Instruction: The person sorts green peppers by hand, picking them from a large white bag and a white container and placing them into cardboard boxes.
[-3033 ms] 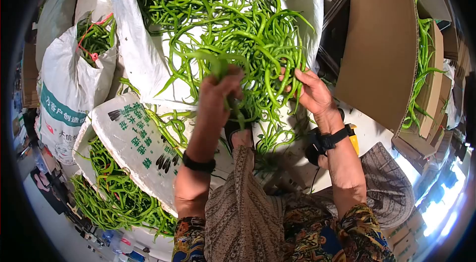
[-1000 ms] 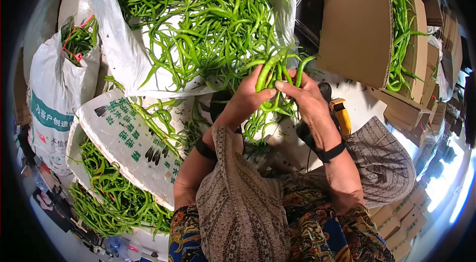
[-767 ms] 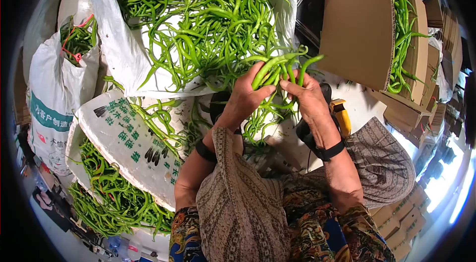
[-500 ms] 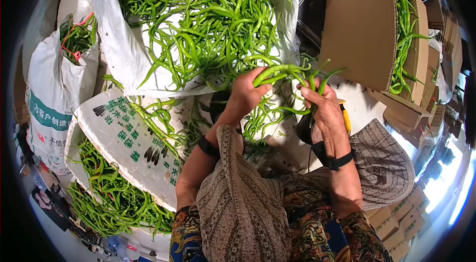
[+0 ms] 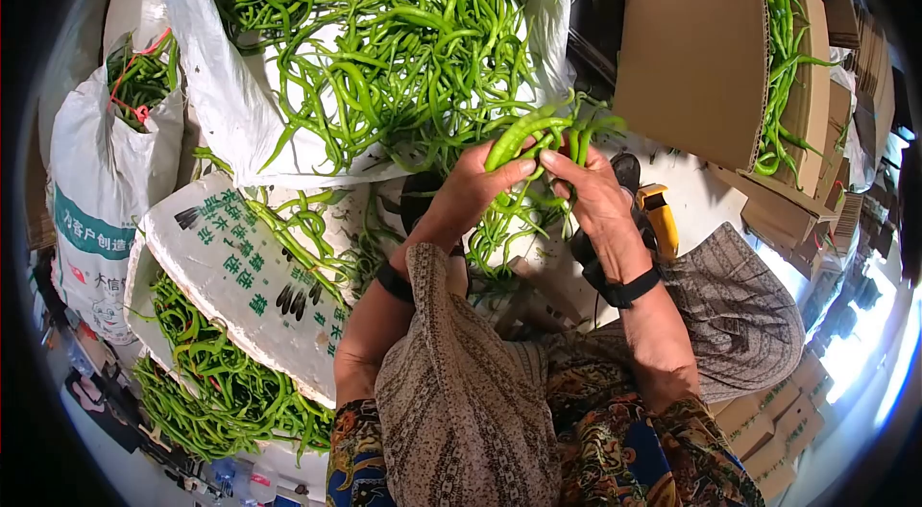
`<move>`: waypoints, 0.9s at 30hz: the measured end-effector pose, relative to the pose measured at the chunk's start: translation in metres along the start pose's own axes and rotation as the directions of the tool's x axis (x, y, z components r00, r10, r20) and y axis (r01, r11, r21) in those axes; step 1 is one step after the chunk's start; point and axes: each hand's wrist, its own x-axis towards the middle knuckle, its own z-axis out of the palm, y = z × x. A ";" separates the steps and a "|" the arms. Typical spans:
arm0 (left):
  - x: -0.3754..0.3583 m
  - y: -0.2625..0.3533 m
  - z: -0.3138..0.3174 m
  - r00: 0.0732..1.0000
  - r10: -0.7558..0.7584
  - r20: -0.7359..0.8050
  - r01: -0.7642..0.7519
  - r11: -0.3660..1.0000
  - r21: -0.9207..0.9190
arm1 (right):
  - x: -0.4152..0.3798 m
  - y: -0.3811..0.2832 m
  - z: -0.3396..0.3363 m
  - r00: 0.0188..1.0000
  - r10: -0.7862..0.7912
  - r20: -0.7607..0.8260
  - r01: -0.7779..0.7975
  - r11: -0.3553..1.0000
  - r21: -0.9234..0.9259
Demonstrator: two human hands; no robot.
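My left hand is closed around a few long green chili peppers, which point up and to the right. Close beside it, my right hand pinches more green chili peppers between thumb and fingers. The two thumbs almost meet, and the two bunches overlap at their tips. Just beyond the hands, a large heap of green chili peppers lies on an opened white sack. Below the hands, a smaller pile of peppers rests on the floor between my feet.
At right stands a cardboard box with peppers along its far side. A printed white foam box lid leans at left over more peppers. A full white sack stands far left. Something yellow lies by my right foot.
My right hand has moved left, bringing its peppers up against those in my left hand. My left hand stays nearly in place. The view has shifted slightly.
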 end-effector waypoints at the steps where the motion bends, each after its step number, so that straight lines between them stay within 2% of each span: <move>1: -0.002 0.005 0.002 1.000 -0.022 -0.016 0.022 1.000 -0.007 | 0.003 -0.001 0.001 0.994 -0.101 -0.045 0.095 0.988 -0.125; 3: -0.001 0.006 0.001 0.996 -0.087 -0.032 0.085 0.995 -0.059 | 0.007 -0.005 0.007 0.946 -0.312 -0.093 0.257 0.891 -0.376; 4: 0.001 0.004 -0.001 0.991 -0.131 -0.031 0.128 0.986 -0.104 | 0.006 -0.003 0.007 0.879 -0.476 0.013 0.406 0.735 -0.543; 5: 0.003 0.001 -0.004 0.984 -0.176 -0.028 0.170 0.974 -0.151 | 0.003 -0.003 0.008 0.893 -0.451 0.008 0.380 0.743 -0.551; 7: 0.009 -0.001 -0.006 0.990 -0.121 0.065 0.123 0.992 -0.028 | -0.008 -0.015 0.015 0.914 -0.406 -0.006 0.331 0.753 -0.569; 9: 0.009 -0.001 -0.004 0.990 -0.067 0.124 0.064 0.998 0.026 | -0.007 -0.027 0.013 0.923 -0.339 -0.182 0.211 0.841 -0.498; 10: 0.009 -0.003 -0.003 0.991 -0.056 0.120 0.057 0.998 -0.002 | -0.007 -0.029 0.005 0.909 -0.374 -0.184 0.196 0.772 -0.604; 11: 0.009 -0.003 -0.003 0.993 -0.056 0.103 0.057 0.998 -0.014 | -0.007 -0.031 0.000 0.893 -0.412 -0.182 0.176 0.691 -0.701; 13: 0.008 -0.002 -0.006 0.997 -0.053 0.064 0.056 0.998 -0.042 | -0.014 -0.030 0.001 0.746 -0.641 0.180 0.416 0.239 -0.877; 14: 0.007 -0.003 -0.007 0.997 -0.057 0.043 0.059 0.997 -0.057 | -0.022 -0.028 0.002 0.641 -0.669 0.377 0.491 -0.021 -0.871; 15: 0.006 -0.002 -0.006 0.997 -0.077 0.031 0.081 0.985 -0.152 | -0.031 -0.029 0.008 0.816 -0.455 0.356 0.397 -0.007 -0.918; 17: 0.005 0.002 -0.007 0.993 -0.115 0.008 0.111 0.935 -0.337 | -0.030 -0.017 0.003 0.831 -0.458 0.315 0.385 0.066 -0.921; 18: 0.006 -0.001 -0.013 0.991 -0.132 0.022 0.129 0.900 -0.415 | -0.033 -0.017 0.002 0.825 -0.486 0.288 0.406 0.154 -0.901; 21: 0.008 -0.010 -0.027 0.991 -0.106 -0.086 0.072 0.941 -0.330 | -0.049 -0.017 0.000 0.824 -0.530 0.200 0.453 0.404 -0.795; 23: 0.012 -0.019 -0.027 0.993 -0.091 -0.082 0.060 0.945 -0.322 | -0.059 -0.029 0.002 0.820 -0.551 0.153 0.484 0.527 -0.698; 24: 0.010 -0.018 -0.025 0.991 -0.097 -0.088 0.065 0.949 -0.309 | -0.063 -0.039 0.003 0.863 -0.479 0.159 0.438 0.554 -0.708; 27: 0.007 -0.011 -0.021 0.995 -0.064 -0.073 0.040 0.956 -0.291 | -0.054 -0.022 -0.023 0.865 -0.446 0.231 0.386 0.296 -0.874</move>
